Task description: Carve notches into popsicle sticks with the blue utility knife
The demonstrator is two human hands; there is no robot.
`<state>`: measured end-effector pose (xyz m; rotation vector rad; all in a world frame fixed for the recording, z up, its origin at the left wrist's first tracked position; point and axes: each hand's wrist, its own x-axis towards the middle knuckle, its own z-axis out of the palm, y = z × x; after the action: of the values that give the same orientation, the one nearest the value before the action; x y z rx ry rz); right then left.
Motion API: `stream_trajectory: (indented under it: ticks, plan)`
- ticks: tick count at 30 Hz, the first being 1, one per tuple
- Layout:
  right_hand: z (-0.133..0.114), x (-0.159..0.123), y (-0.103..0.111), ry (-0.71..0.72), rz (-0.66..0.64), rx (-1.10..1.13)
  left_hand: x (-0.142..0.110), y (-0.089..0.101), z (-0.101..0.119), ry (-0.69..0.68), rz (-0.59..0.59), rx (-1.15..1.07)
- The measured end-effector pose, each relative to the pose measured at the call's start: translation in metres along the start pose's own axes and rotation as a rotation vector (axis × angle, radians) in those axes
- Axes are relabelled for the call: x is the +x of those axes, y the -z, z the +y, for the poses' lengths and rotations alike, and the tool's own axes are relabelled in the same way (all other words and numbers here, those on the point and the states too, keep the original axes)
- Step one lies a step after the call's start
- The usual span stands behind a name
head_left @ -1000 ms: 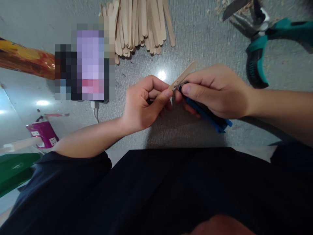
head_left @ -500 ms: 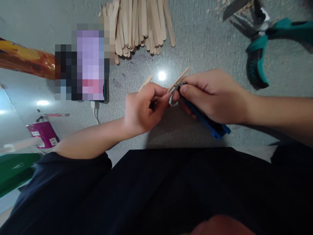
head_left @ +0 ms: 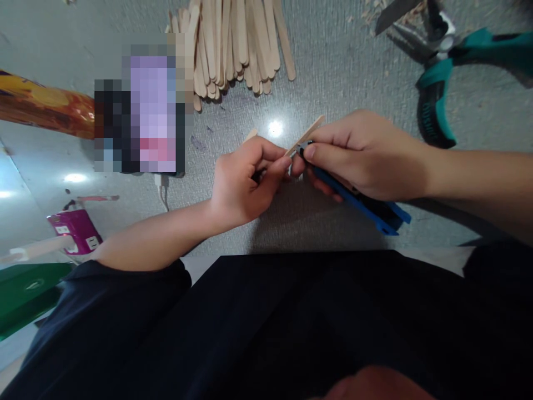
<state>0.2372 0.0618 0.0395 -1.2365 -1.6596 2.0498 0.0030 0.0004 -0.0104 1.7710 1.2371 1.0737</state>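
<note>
My left hand (head_left: 250,178) pinches a wooden craft stick (head_left: 306,136) between thumb and fingers, and the stick slants up to the right. A blue utility knife (head_left: 362,205) is gripped in my right hand (head_left: 358,153), its handle end pointing down and right. My right thumb presses near the knife's metal tip, which sits against the stick's lower side. The edge itself is partly hidden by fingers. Another stick's end shows just behind my left knuckles.
Wooden craft sticks (head_left: 233,44) lie piled at the top. Green-handled pliers (head_left: 437,105) and shavings are upper right. On the left are a blurred phone (head_left: 154,111) with a cable, an orange packet (head_left: 50,105) and a purple power strip (head_left: 75,230).
The knife's handle end has swung a little to the right, with my right wrist slightly higher. My left hand keeps the stick in nearly the same place.
</note>
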Motion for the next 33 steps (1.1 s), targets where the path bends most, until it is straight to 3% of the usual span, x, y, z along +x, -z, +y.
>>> stream_trajectory:
  ticks: [6,14,18,22,27,33]
  plan:
    - [0.003,0.0,0.0,0.067,0.015,0.013,0.002,0.0,0.0,0.166,-0.054,-0.18]
    - [-0.002,-0.001,-0.003,0.059,0.087,-0.109,0.002,0.0,0.001,0.141,-0.054,-0.167]
    - [-0.001,0.001,-0.001,0.097,0.049,-0.182,0.002,0.0,0.002,0.126,-0.059,-0.175]
    - [0.003,0.002,0.004,0.112,-0.014,-0.108,0.003,-0.001,0.001,0.167,-0.079,-0.231]
    - [0.011,0.001,0.009,0.29,-0.106,-0.076,0.004,0.0,0.002,0.204,-0.112,-0.307]
    - [0.018,-0.001,0.005,0.375,-0.016,-0.057,0.006,0.002,0.005,0.243,-0.104,-0.345]
